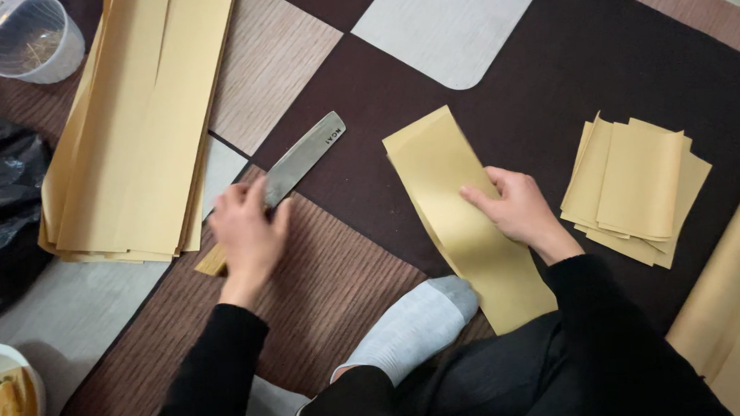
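My left hand (249, 230) closes over the wooden handle of a knife (301, 157) whose flat metal blade points up and right across the patterned mat (547, 67). My right hand (520, 208) presses its fingers flat on a long folded strip of tan paper (458, 221) lying on the mat, running from the centre toward my lap. A grey-socked foot (417, 322) sits between my arms.
A tall stack of long tan paper strips (137, 118) lies at the left. A pile of short cut tan sheets (635, 188) sits at the right. More tan paper (732, 300) at the right edge. A clear plastic cup (30, 40) top left, black bag (4, 207) left, plate of food (4, 399) bottom left.
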